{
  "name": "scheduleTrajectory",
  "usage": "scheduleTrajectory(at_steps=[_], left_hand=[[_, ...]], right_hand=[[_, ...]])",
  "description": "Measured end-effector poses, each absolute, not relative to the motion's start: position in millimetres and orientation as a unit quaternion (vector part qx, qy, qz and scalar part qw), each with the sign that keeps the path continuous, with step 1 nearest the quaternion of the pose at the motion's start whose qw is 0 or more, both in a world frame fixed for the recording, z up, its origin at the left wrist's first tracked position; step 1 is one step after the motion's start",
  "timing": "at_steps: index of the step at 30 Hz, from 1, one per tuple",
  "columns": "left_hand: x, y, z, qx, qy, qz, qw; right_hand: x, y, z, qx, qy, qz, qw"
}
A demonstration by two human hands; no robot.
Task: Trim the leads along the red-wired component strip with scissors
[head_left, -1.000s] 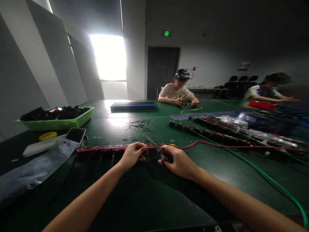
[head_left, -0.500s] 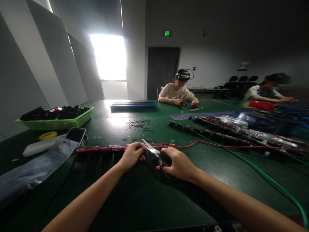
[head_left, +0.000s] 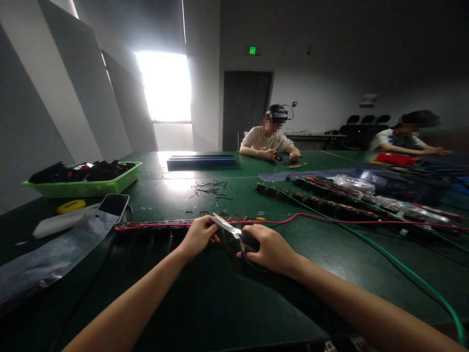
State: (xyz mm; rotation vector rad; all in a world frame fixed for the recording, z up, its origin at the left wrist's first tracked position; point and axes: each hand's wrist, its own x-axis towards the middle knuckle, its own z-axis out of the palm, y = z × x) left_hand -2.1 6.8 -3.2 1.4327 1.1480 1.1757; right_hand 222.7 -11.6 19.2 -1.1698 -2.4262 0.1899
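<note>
My right hand [head_left: 273, 247] is wrapped round the dark handles of a pair of scissors [head_left: 227, 227]. Their silver blades lie nearly together and point up and left, toward my left fingers. My left hand [head_left: 200, 237] is closed in a pinch at the long black strip [head_left: 146, 228], just left of the blade tips; what sits between its fingertips is hidden. Along the strip runs a red wire [head_left: 300, 215], which carries on to the right across the table. A small yellow piece [head_left: 260, 219] shows at the strip's right end.
Black offcuts [head_left: 208, 188] lie beyond my hands. At left are a green basket [head_left: 120, 182] of black parts, a phone [head_left: 113, 206] and a plastic bag [head_left: 69, 256]. More black strips [head_left: 322, 203] and a green wire [head_left: 410, 276] lie right. Two people sit across the table.
The scissor blades have come together from a slightly parted position. Both hands stay in nearly the same place.
</note>
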Motion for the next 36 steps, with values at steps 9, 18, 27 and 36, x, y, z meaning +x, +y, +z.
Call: scheduleTrajectory(at_steps=[9, 18, 27, 36], left_hand=[[-2.1, 4.4, -1.4, 0.581, 0.469, 0.478, 0.463], [-2.7, 4.6, -2.2, 0.579, 0.467, 0.476, 0.469], [-2.6, 5.5, -3.0, 0.586, 0.46, 0.48, 0.463], [-2.3, 3.8, -1.4, 0.586, 0.461, 0.479, 0.463]], right_hand=[[222.9, -11.4, 19.5, -0.42, -0.876, 0.078, 0.225], [223.1, -11.1, 17.9, -0.417, -0.872, 0.089, 0.242], [222.6, -10.7, 18.6, -0.417, -0.874, 0.087, 0.233], [221.8, -11.3, 17.8, -0.415, -0.876, 0.081, 0.233]])
